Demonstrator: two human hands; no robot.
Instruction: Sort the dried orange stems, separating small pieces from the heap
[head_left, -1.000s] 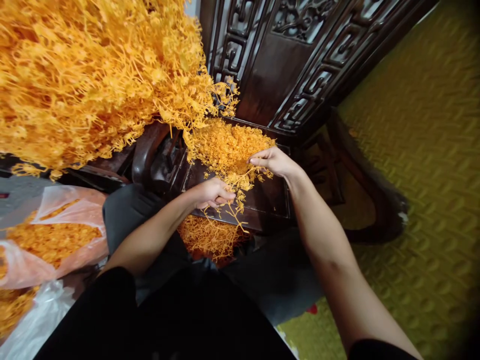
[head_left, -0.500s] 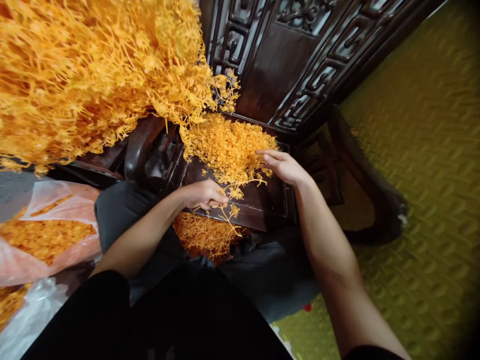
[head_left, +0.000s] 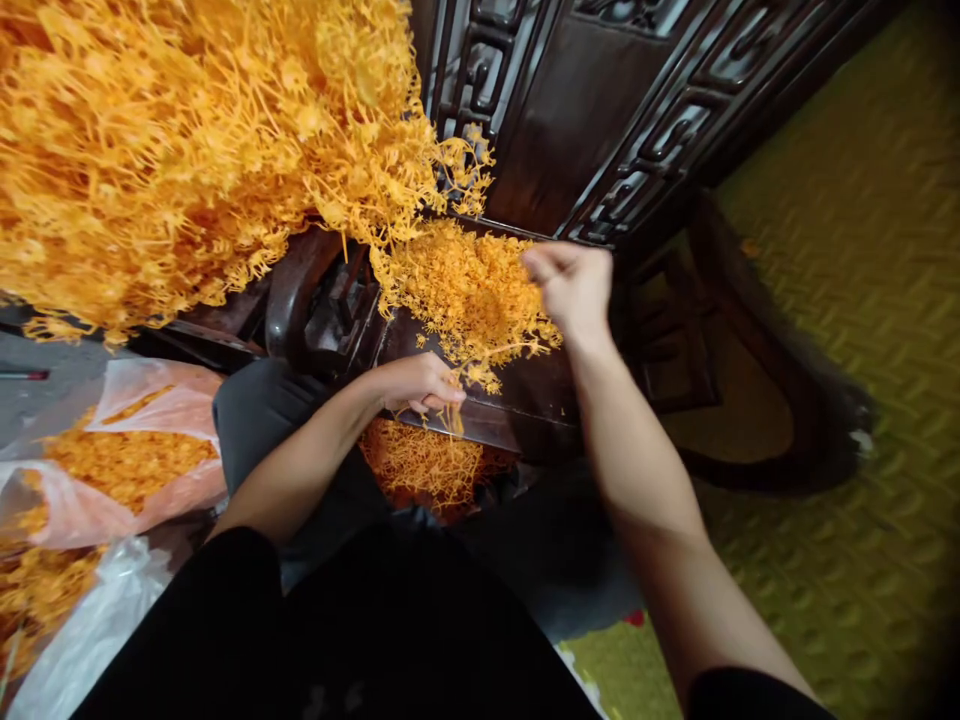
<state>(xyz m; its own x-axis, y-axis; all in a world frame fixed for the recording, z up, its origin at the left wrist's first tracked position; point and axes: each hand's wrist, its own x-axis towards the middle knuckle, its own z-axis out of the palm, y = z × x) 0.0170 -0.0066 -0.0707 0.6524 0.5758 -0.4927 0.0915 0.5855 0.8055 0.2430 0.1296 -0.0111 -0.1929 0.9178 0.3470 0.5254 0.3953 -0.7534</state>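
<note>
My left hand (head_left: 421, 382) is closed around a thin orange branched stem (head_left: 456, 420), at the front edge of a dark wooden seat. Above it, on the seat, lies a pile of small orange flower-like pieces (head_left: 480, 290). At the right side of that pile, my right hand (head_left: 576, 285) is raised with its fingers curled together, slightly blurred; what it pinches, if anything, does not show. A loose orange sprig (head_left: 499, 355) stretches along the pile's near edge, close to my left fingertips.
A large heap of orange sprigs (head_left: 187, 150) fills the upper left. Stripped-looking orange stems (head_left: 420, 465) lie below the seat between my knees. A pinkish plastic bag (head_left: 180, 490) with orange pieces is at left. A carved dark wooden backrest (head_left: 577, 110) rises behind, beside yellow-green matting (head_left: 862, 330).
My right hand has moved up and its outstretched fingers have curled in. My left hand stays at the seat edge; the stem in it now shows less. The view has shifted slightly.
</note>
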